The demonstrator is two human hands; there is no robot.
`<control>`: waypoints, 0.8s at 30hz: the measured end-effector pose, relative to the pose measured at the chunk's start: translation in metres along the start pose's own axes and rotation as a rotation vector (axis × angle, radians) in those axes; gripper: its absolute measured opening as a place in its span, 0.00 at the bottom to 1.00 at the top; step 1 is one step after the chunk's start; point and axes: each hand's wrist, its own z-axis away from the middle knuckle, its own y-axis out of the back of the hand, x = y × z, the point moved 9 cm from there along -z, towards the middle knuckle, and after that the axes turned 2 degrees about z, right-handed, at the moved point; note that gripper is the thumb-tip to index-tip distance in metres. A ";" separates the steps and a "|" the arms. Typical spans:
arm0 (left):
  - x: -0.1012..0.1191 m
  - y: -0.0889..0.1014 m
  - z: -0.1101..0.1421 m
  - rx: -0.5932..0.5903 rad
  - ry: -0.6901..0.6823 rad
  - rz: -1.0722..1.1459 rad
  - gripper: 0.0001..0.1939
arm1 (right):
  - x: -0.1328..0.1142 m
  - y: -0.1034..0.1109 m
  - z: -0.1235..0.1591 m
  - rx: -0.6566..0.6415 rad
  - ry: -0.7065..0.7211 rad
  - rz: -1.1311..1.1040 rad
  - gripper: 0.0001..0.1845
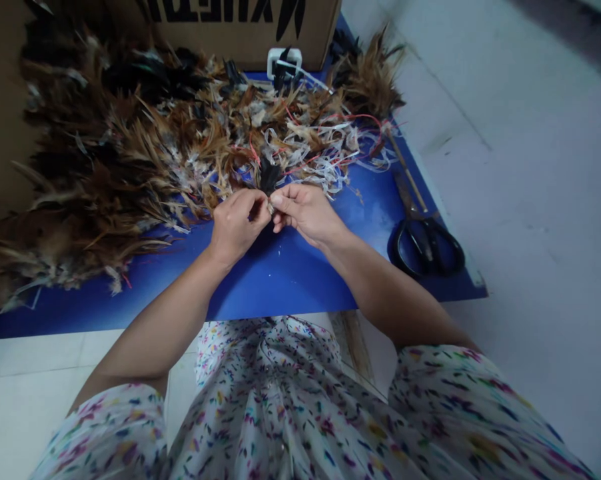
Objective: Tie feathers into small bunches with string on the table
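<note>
Over the front part of the blue table, my left hand [238, 223] and my right hand [303, 212] meet, fingertips pinched together. A small bunch of black feathers [269, 177] points up and away from between them, its pale base at the fingertips. Both hands appear closed on that base; the fingers partly hide it. Just beyond my hands spreads a large pile of brown and black feathers [150, 140]. White and red strings [330, 157] lie tangled on the right part of the pile.
Black-handled scissors [425, 247] rest near the blue table's [280, 280] right edge, beside a thin stick [408, 170]. Behind the feathers stands a cardboard box [220, 33] with black lettering. A white, rounded object [284, 57] sits against it. Pale floor [530, 220] shows at right.
</note>
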 end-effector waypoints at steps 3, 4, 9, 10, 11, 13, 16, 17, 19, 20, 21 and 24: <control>0.000 0.003 0.000 0.023 0.004 0.020 0.05 | 0.000 -0.001 -0.001 -0.011 0.018 -0.028 0.28; 0.000 0.005 -0.001 0.034 0.006 0.025 0.05 | 0.000 -0.001 -0.001 -0.012 0.025 -0.040 0.29; -0.001 0.011 0.000 0.102 0.031 0.075 0.05 | -0.002 -0.002 -0.002 -0.013 0.042 -0.079 0.30; -0.002 0.012 0.000 0.113 0.044 0.087 0.05 | -0.002 -0.002 -0.001 -0.007 0.039 -0.083 0.30; -0.003 0.013 0.000 0.120 0.061 0.100 0.05 | -0.003 -0.002 -0.001 0.000 0.037 -0.089 0.31; -0.006 0.014 0.000 0.130 0.103 0.129 0.05 | -0.003 -0.001 -0.001 0.007 0.040 -0.103 0.32; -0.011 0.014 0.001 0.131 0.171 0.169 0.05 | -0.005 -0.002 -0.001 0.000 0.059 -0.109 0.31; -0.013 0.014 0.001 0.130 0.191 0.179 0.04 | -0.006 -0.002 -0.001 -0.003 0.064 -0.104 0.31; -0.017 0.013 0.001 0.131 0.223 0.198 0.04 | -0.007 -0.001 -0.001 0.000 0.070 -0.094 0.31; -0.018 0.013 0.001 0.132 0.235 0.213 0.03 | -0.007 -0.001 -0.001 0.005 0.072 -0.090 0.31; -0.020 0.012 0.001 0.131 0.245 0.232 0.03 | -0.008 -0.001 -0.001 0.012 0.075 -0.087 0.31; -0.025 0.009 0.002 0.124 0.274 0.289 0.03 | -0.009 0.000 0.000 0.033 0.084 -0.087 0.31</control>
